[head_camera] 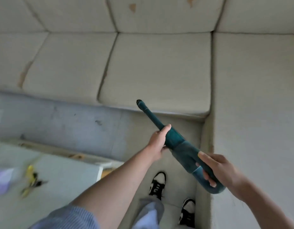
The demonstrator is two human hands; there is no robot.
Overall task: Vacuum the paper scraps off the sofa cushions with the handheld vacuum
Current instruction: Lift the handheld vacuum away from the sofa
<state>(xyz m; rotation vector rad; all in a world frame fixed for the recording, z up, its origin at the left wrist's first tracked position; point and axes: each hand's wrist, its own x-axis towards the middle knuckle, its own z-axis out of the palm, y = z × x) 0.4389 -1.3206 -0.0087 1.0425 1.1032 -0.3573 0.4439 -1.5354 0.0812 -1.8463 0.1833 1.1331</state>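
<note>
The sofa [152, 66] fills the top and right of the view, an L of pale cushions with dark seams between them. The front edge of the middle seat cushion [159, 70] runs from the left down to a rounded corner, where it meets the side section [258, 96] that juts forward along the right. Below that edge lies a strip of bare grey floor [68, 123], and lower left a low table [60, 179] closes in, its near corner close to the person's left forearm. The person stands in the narrow pocket between table and side section, both shoes [157, 183] on the floor near the sofa base.

The vacuum [176, 144] is held in the air over this pocket, slanting from lower right up to the left. It is dark teal and long, with a thin tube ending in a small dark brush tip [139, 102]; the tip hangs just past the cushion's front edge, and whether it touches the fabric cannot be told. The left hand [157, 142] is wrapped around the body where the tube widens. The right hand [215, 169] is closed on the looped handle at the rear, fingers curled through it.

Brownish marks show on the back cushions and along one seam. On the table lie blurred yellow and black things [31, 180].
</note>
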